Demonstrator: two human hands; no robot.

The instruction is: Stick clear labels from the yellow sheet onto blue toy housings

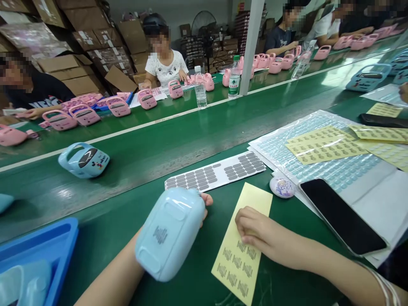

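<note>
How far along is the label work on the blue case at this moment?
Done: one barcode label sits on the blue case held in the left hand. In hand: the right hand picks at the yellow label sheet. Left: several labels remain on it.

The left hand (204, 203) is almost all hidden behind the light blue case (170, 233); only fingertips show. The print on the yellow label sheet (242, 242) is too small to read. The blue tray (38, 250) is cut off at the left edge.
</note>
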